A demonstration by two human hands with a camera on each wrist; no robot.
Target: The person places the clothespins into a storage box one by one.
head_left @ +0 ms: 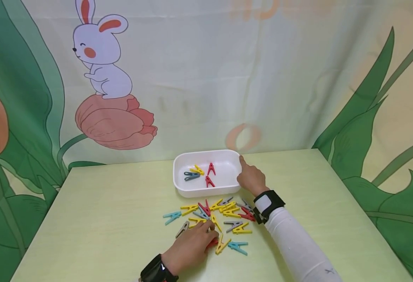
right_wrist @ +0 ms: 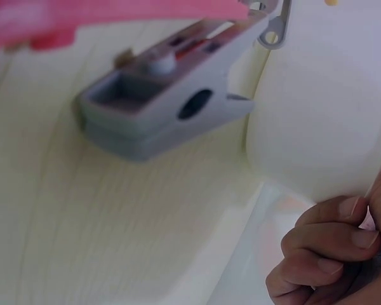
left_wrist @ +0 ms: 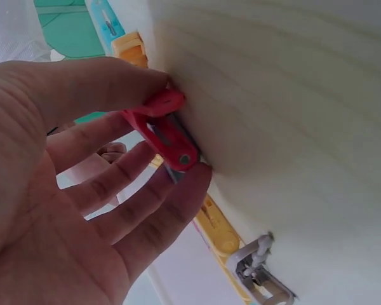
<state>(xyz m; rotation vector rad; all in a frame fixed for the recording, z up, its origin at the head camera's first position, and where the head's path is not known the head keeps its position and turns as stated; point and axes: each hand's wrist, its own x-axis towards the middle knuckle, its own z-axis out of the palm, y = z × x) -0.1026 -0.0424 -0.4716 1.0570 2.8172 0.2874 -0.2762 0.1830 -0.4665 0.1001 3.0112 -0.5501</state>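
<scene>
My left hand (head_left: 192, 244) is low among the scattered clothespins in the head view. In the left wrist view, its thumb and fingertips pinch a red clothespin (left_wrist: 173, 145) close to the tabletop. My right hand (head_left: 252, 179) holds the right end of a white plastic tray (head_left: 227, 172), index finger along the rim; the right wrist view shows its other fingers curled against the outer wall. Inside the tray lie two red clothespins (head_left: 209, 181), a yellow one (head_left: 197, 170) and dark blue-grey ones (head_left: 191, 176).
In front of the tray, several yellow, grey, blue and red clothespins lie loosely spread on the pale table (head_left: 97, 219). A grey clothespin (right_wrist: 159, 95) is near the right wrist. Behind the table hangs a printed cloth (head_left: 192, 78) with a rabbit and plants.
</scene>
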